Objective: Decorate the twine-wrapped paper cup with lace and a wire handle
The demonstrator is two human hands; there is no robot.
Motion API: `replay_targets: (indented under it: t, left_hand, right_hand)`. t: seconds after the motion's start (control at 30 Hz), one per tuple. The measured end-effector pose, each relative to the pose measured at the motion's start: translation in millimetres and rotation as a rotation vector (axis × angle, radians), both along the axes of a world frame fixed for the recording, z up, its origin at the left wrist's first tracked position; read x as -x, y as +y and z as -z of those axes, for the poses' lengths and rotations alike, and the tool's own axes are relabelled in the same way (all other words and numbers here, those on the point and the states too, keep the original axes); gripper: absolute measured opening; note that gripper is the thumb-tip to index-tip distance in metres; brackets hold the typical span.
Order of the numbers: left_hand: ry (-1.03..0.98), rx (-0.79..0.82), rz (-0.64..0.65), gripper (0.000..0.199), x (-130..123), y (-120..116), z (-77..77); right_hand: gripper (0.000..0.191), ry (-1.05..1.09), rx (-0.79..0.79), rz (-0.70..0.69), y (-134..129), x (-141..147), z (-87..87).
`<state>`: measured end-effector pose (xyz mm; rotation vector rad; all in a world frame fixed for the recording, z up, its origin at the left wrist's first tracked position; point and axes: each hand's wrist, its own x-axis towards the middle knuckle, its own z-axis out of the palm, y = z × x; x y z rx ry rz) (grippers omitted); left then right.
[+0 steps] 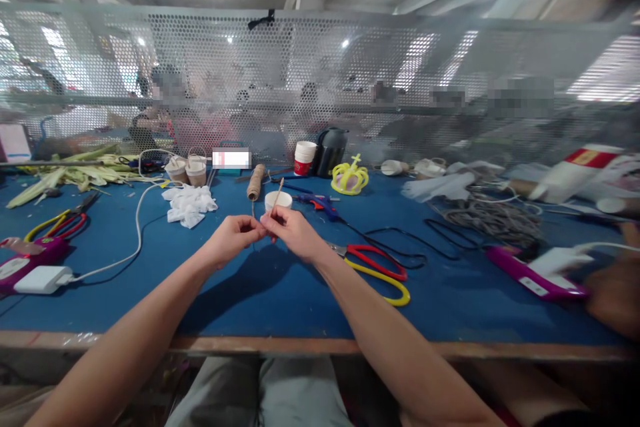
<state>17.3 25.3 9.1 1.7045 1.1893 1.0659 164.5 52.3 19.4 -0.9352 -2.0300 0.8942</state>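
My left hand (235, 238) is closed in a pinch, its fingertips meeting those of my right hand above the blue table. Brown twine runs from a spool (256, 182) down to the pinched fingers of the left hand. Between the fingers of my right hand (296, 233) is a thin wooden stick (278, 193), its tip pointing up. Just behind the hands stands a white paper cup (283, 200). To its right lies a blue glue gun (324, 205) with a black cord. Scissors (383, 267) with red and yellow handles rest beside my right forearm.
A yellow woven crown (350, 179), stacked paper cups (305, 157) and a dark jug (332, 150) stand farther back. Crumpled white tissue (189, 205) and a purple power strip (37, 260) are left. Right are grey cord (495, 217) and another person's hand (615, 290).
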Motion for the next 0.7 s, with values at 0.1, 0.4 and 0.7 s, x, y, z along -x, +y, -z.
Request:
replay_targets:
  t: [0.1,0.4,0.7]
  left_hand:
    - [-0.023,0.011,0.002,0.025,0.8,-0.4,-1.0]
    - [0.078,-0.073,-0.044,0.018,4.5,3.8,1.7]
    - [0.09,-0.077,-0.094,0.016,0.7,2.8,5.5]
  right_hand:
    - [0.024,0.012,0.024,-0.014,1.5,-0.7,1.0]
    - [0.025,-0.056,-0.022,0.066,3.9,-1.0,4.3]
    - [0.024,-0.065,-0.075,0.151,4.6,3.3,6.1]
